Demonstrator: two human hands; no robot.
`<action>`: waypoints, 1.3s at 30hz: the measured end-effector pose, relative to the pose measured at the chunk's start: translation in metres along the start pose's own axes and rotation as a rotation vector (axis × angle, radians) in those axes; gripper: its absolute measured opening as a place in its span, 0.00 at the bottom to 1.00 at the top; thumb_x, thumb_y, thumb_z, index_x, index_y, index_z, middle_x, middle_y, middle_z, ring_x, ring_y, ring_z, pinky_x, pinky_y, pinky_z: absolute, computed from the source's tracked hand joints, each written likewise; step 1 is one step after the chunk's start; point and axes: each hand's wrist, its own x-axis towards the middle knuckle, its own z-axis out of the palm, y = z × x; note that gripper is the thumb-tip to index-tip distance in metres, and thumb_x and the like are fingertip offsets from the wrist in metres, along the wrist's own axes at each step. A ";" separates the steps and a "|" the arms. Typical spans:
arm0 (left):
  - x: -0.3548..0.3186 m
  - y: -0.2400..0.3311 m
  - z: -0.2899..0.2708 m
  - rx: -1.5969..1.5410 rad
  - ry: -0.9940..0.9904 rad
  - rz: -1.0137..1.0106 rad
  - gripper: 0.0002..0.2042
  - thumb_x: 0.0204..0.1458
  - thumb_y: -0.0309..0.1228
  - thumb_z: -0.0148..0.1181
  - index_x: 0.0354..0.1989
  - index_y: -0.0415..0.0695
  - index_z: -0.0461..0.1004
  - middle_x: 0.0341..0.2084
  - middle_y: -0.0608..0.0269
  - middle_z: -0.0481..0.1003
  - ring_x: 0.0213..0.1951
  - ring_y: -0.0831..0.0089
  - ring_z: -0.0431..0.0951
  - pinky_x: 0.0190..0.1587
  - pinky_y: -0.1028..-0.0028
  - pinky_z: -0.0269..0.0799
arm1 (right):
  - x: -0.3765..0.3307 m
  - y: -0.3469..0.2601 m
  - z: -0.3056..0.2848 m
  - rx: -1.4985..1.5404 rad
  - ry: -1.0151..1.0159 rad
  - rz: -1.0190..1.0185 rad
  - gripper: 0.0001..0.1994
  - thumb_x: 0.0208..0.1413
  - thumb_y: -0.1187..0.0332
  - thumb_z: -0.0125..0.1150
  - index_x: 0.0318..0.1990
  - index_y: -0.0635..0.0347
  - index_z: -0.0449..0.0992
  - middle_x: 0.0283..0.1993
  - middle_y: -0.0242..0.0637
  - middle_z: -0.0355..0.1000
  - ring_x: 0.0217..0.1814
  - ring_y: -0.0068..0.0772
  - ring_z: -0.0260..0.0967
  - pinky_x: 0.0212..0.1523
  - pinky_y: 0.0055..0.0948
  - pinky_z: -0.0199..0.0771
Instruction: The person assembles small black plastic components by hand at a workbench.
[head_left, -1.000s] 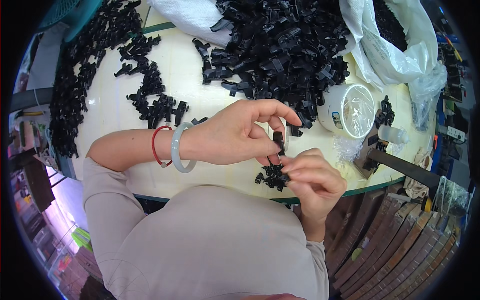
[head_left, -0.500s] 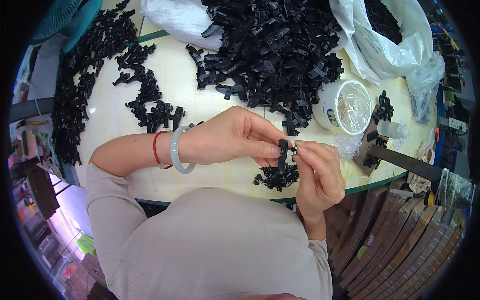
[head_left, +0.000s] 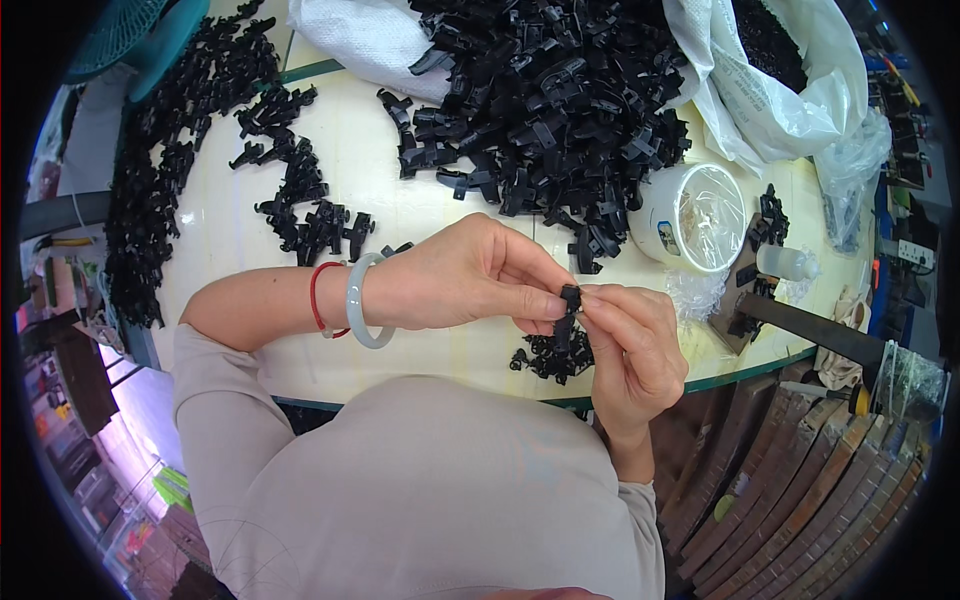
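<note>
Between thumb and fingers, my left hand (head_left: 470,275) pinches a narrow black plastic part (head_left: 565,328), held upright. My right hand (head_left: 638,345) is closed in a pinch against the upper end of that part. The small black plastic piece in its fingertips is mostly hidden there. Just below the hands, a little heap of small black pieces (head_left: 553,360) lies on the pale tabletop (head_left: 430,360). Farther back rises a big pile of black plastic parts (head_left: 550,120).
Black parts (head_left: 300,190) trail along the left, by a green fan (head_left: 165,50). To the right stand a white tub (head_left: 690,218) with clear film and a small translucent bottle (head_left: 787,261). An open white sack (head_left: 840,90) is at the back right; a dark metal bar (head_left: 810,328) reaches over the table edge.
My right fingertips have come left and brought the small black piece against the top of the larger part. The left hand keeps its hold, nearly still.
</note>
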 end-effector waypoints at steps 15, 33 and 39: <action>-0.043 0.003 -0.021 0.603 0.403 -0.062 0.07 0.48 0.19 0.60 0.36 0.32 0.75 0.29 0.61 0.77 0.32 0.78 0.77 0.37 0.81 0.74 | -0.008 0.018 -0.043 -0.159 -0.177 0.192 0.13 0.37 0.83 0.65 0.35 0.66 0.77 0.35 0.40 0.73 0.33 0.35 0.68 0.32 0.28 0.68; -0.051 0.026 -0.044 1.563 0.928 0.490 0.12 0.44 0.28 0.65 0.37 0.40 0.74 0.28 0.59 0.72 0.23 0.69 0.74 0.23 0.76 0.68 | -0.031 0.009 -0.038 0.473 0.083 0.604 0.09 0.47 0.88 0.51 0.35 0.70 0.73 0.42 0.51 0.69 0.34 0.33 0.72 0.33 0.29 0.76; -0.042 0.023 -0.050 1.355 0.801 0.305 0.14 0.41 0.24 0.66 0.38 0.36 0.72 0.30 0.60 0.73 0.27 0.76 0.75 0.27 0.80 0.70 | -0.034 0.019 -0.027 0.798 0.179 0.638 0.11 0.51 0.85 0.47 0.41 0.74 0.72 0.41 0.48 0.66 0.30 0.30 0.68 0.31 0.24 0.71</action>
